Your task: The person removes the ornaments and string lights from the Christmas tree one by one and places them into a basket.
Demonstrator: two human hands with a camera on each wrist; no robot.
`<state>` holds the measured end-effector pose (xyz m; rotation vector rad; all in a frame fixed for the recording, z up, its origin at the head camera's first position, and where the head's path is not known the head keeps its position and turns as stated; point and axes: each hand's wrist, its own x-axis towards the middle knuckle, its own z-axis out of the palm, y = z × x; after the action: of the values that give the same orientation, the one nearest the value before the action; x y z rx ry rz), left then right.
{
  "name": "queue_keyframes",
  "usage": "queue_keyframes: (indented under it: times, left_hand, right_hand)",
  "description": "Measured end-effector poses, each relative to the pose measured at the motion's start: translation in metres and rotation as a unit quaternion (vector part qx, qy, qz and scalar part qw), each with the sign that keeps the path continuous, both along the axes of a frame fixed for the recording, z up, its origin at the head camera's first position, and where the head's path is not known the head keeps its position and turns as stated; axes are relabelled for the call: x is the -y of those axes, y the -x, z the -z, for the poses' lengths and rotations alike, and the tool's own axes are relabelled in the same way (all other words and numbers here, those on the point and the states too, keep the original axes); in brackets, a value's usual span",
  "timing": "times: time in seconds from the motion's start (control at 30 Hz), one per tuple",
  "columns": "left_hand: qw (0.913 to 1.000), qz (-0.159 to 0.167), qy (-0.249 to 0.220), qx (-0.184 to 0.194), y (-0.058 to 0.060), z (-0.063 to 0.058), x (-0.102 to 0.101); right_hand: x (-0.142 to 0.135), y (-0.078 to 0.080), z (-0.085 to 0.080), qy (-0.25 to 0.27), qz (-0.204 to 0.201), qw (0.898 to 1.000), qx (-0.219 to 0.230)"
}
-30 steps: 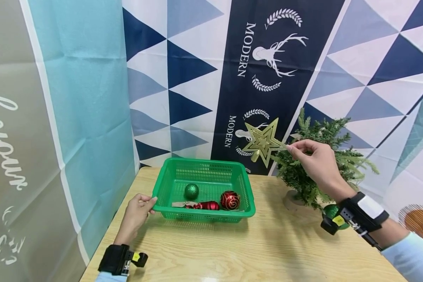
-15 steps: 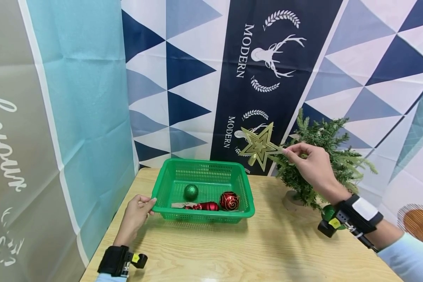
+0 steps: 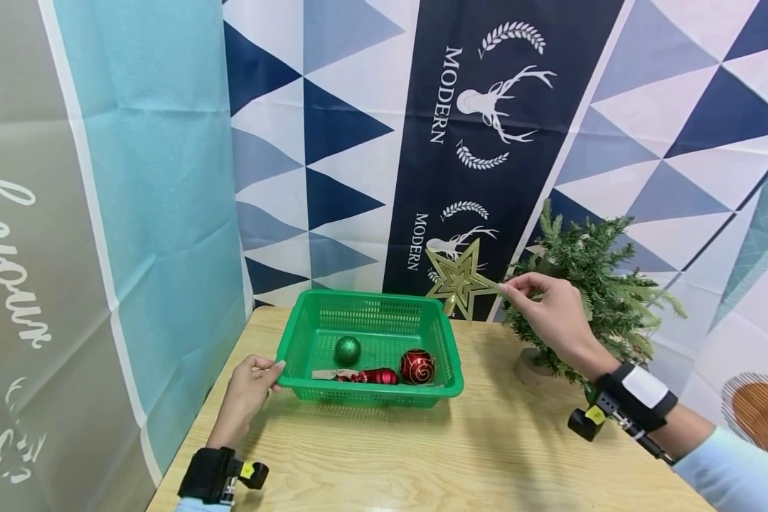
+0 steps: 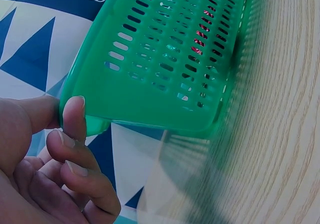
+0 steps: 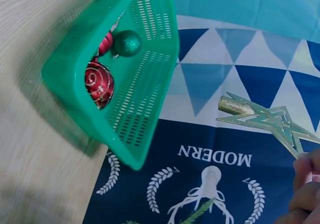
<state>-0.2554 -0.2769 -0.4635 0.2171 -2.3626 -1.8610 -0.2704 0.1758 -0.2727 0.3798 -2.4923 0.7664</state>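
Note:
My right hand (image 3: 555, 313) pinches one point of a gold star tree topper (image 3: 461, 279) between thumb and fingers. The star hangs in the air behind the right end of a green plastic basket (image 3: 371, 400), its socket (image 5: 234, 106) pointing at the basket in the right wrist view. With thumb and forefinger, my left hand (image 3: 246, 391) grips the basket's left rim. Inside lie a green glitter ball (image 3: 348, 350), a red ball with gold swirls (image 3: 417, 366) and a red shiny ornament (image 3: 377, 375). In the left wrist view the thumb and forefinger (image 4: 75, 116) meet at the rim.
A small artificial Christmas tree (image 3: 589, 284) in a round base (image 3: 534, 366) stands at the right, behind my right forearm. The wooden table (image 3: 384, 455) carries the basket. Patterned cloth (image 3: 352, 142) hangs close behind the table and along its left side.
My right hand has moved left and down with the star, bringing it nearer the basket's back right corner. My left hand and the basket have stayed in place.

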Motion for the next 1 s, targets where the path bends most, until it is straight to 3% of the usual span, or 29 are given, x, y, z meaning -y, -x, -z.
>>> queue_keyframes:
  times: [0.4,1.0]
  left_hand:
    - [1.0,-0.002,0.002,0.001,0.0,-0.003,0.0]
    - [1.0,-0.003,0.001,0.001,0.0,0.0,-0.001]
  right_hand:
    - [0.006,0.003,0.009,-0.007,-0.015,1.0,-0.004]
    - [0.022,0.009,0.034,-0.011,-0.034,0.999,0.036]
